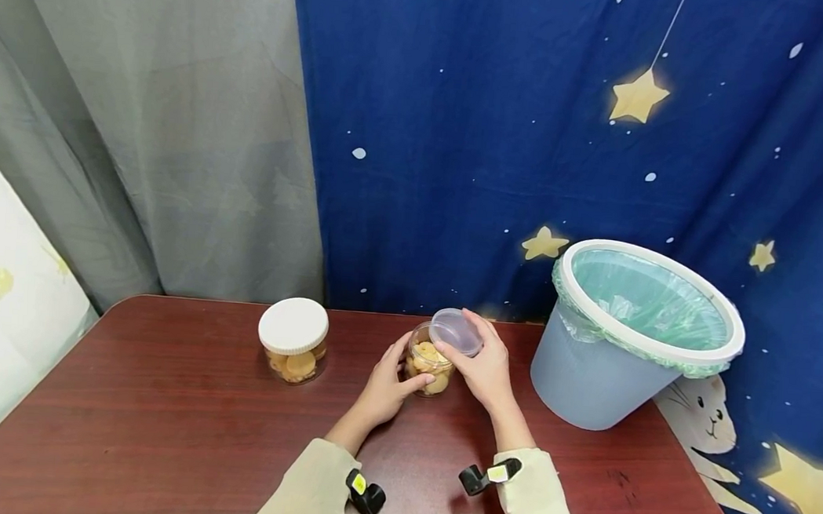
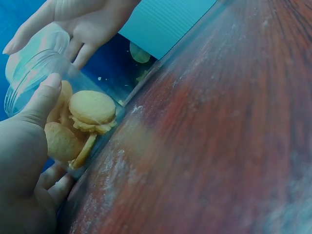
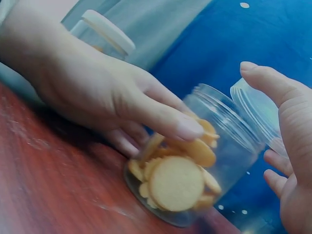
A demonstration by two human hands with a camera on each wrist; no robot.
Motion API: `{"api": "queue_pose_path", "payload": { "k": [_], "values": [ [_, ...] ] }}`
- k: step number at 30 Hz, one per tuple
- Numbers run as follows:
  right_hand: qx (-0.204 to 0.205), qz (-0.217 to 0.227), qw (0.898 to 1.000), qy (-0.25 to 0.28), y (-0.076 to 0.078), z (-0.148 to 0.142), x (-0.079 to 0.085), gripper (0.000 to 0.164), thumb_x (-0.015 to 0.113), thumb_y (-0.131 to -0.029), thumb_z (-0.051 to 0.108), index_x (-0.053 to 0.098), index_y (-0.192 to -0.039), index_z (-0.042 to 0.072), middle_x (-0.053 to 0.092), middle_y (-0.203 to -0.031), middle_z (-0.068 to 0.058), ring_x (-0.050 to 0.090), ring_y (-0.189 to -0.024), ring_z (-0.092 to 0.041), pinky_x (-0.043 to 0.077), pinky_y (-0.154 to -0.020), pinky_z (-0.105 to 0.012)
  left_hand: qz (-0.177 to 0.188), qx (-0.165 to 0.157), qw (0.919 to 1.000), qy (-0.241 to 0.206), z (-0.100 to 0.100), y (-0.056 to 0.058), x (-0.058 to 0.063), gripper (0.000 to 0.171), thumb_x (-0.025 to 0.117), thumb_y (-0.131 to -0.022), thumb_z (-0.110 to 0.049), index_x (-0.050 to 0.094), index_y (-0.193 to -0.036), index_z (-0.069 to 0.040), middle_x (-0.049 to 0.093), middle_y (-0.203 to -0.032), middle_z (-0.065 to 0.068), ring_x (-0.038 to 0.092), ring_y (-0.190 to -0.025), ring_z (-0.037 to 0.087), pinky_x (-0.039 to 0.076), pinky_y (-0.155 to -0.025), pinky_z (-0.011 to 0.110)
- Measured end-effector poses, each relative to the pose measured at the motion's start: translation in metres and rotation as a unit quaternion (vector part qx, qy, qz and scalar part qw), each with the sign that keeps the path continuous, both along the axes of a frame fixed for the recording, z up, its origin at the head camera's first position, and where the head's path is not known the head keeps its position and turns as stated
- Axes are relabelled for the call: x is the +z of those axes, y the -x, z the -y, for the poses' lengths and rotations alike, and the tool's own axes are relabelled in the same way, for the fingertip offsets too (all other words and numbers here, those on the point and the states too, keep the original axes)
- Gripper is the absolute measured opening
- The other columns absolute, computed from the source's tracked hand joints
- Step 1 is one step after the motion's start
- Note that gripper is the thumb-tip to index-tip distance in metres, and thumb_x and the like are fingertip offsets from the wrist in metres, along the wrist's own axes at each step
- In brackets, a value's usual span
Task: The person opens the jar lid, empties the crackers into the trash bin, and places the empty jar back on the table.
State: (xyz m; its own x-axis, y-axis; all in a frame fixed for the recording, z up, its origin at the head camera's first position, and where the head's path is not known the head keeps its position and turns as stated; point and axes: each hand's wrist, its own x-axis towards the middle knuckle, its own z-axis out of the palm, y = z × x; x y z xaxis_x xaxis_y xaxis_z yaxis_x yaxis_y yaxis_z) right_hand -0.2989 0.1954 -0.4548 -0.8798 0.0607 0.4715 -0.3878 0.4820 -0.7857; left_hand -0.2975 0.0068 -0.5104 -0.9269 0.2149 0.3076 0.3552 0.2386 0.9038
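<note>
Lower left in the head view, a hand could pass over the table (image 1: 160, 430); left of centre, a gap separates the capped jar (image 1: 294, 330) and left hand (image 1: 382, 389). The lid (image 1: 456, 333) and right hand (image 1: 485, 372) obstruct the open jar (image 3: 234, 163); the bin (image 1: 588, 382) blocks the right.

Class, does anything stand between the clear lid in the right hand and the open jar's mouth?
Nothing visible does: the right hand holds the clear lid tilted beside the mouth of the open jar, the left hand grips its side, and the cookies lie lower inside.
</note>
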Motion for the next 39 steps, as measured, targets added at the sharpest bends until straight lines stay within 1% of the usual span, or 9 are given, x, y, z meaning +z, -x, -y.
{"api": "queue_pose_path", "payload": {
  "k": [6,10,14,19,26,31,39],
  "values": [
    [-0.030,0.019,0.999,0.006,0.001,-0.017,0.002,0.072,0.089,-0.076,0.026,0.060,-0.139,0.008,0.060,-0.141,-0.014,0.058,-0.126,-0.032,0.046,-0.107,-0.050,-0.001,0.002,1.0000,-0.005,0.000,-0.001,0.000,0.081,0.080,-0.088,-0.025,0.037,-0.155,-0.008,0.050,-0.148,0.021,0.055,-0.133,0.036,0.047,-0.106,0.055],
    [-0.048,0.030,0.998,0.005,0.002,-0.028,0.000,0.073,0.088,-0.077,0.029,0.059,-0.140,0.007,0.059,-0.142,-0.015,0.057,-0.127,-0.033,0.044,-0.108,-0.050,-0.006,0.001,1.0000,-0.008,-0.001,-0.001,-0.001,0.081,0.080,-0.088,-0.023,0.038,-0.154,-0.007,0.050,-0.147,0.022,0.055,-0.133,0.037,0.047,-0.106,0.056],
    [-0.060,0.048,0.997,0.003,0.002,-0.034,-0.003,0.074,0.088,-0.077,0.031,0.058,-0.141,0.009,0.058,-0.144,-0.014,0.055,-0.129,-0.032,0.043,-0.111,-0.050,-0.003,0.001,1.0000,-0.008,-0.001,0.000,-0.001,0.081,0.080,-0.087,-0.023,0.038,-0.154,-0.007,0.050,-0.148,0.022,0.055,-0.133,0.036,0.047,-0.106,0.055],
    [-0.069,0.065,0.996,0.001,0.003,-0.037,-0.008,0.075,0.087,-0.078,0.034,0.057,-0.142,0.010,0.056,-0.145,-0.014,0.054,-0.131,-0.032,0.042,-0.112,-0.051,-0.005,0.000,1.0000,-0.008,0.000,0.000,-0.002,0.081,0.080,-0.087,-0.023,0.038,-0.154,-0.007,0.051,-0.147,0.022,0.055,-0.133,0.036,0.047,-0.106,0.055],
    [-0.083,0.072,0.994,-0.005,0.005,-0.038,-0.016,0.076,0.086,-0.079,0.037,0.056,-0.143,0.009,0.057,-0.145,-0.016,0.055,-0.129,-0.033,0.043,-0.110,-0.052,0.002,0.001,1.0000,-0.007,0.000,0.000,-0.003,0.081,0.080,-0.088,-0.024,0.037,-0.155,-0.008,0.052,-0.146,0.021,0.056,-0.132,0.034,0.047,-0.106,0.054],
    [-0.096,0.078,0.992,-0.022,0.007,-0.040,-0.022,0.077,0.086,-0.078,0.040,0.057,-0.142,0.008,0.058,-0.142,-0.016,0.056,-0.127,-0.034,0.044,-0.109,-0.052,0.005,0.002,1.0000,-0.008,0.000,0.000,-0.002,0.081,0.080,-0.088,-0.024,0.037,-0.155,-0.008,0.052,-0.145,0.021,0.055,-0.132,0.034,0.047,-0.106,0.054],
    [-0.100,0.097,0.988,-0.061,0.011,-0.040,-0.040,0.079,0.087,-0.077,0.039,0.057,-0.141,0.004,0.058,-0.143,-0.019,0.058,-0.126,-0.035,0.047,-0.106,-0.052,0.009,0.002,0.9999,-0.011,-0.001,0.000,-0.002,0.081,0.080,-0.088,-0.023,0.037,-0.155,-0.009,0.052,-0.146,0.020,0.055,-0.133,0.033,0.047,-0.106,0.053]
  ]
}}
